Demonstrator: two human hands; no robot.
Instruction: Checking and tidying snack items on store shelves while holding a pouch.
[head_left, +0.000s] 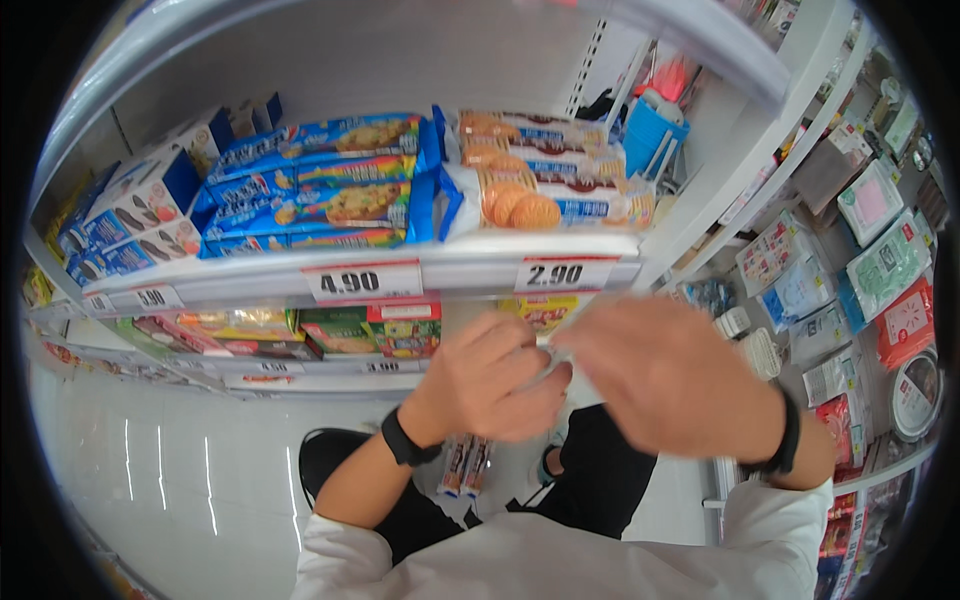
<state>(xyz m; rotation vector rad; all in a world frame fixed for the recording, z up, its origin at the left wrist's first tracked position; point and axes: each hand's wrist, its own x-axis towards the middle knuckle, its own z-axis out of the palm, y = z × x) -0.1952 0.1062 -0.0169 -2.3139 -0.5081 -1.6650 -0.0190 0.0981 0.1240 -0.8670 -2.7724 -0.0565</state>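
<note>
My left hand (495, 379) is curled into a loose fist in front of the shelf. A small, thin, whitish thing (553, 366) pokes out between its fingers; what it is cannot be told. My right hand (667, 375) is blurred, its fingertips bunched together right beside that thing. Whether they pinch it is unclear. Behind the hands, a white shelf (480, 251) carries blue packs of cookies (345, 202) and white packs of round biscuits (547, 199). Below my hands, two slim biscuit packs (465, 465) lie between my legs.
Cookie boxes (142, 202) stand at the shelf's left end. A lower shelf holds several green and red boxes (375, 330). A blue basket (652, 139) sits behind the shelf's right end. Hanging packaged goods (870, 247) line the right side, close to my right arm.
</note>
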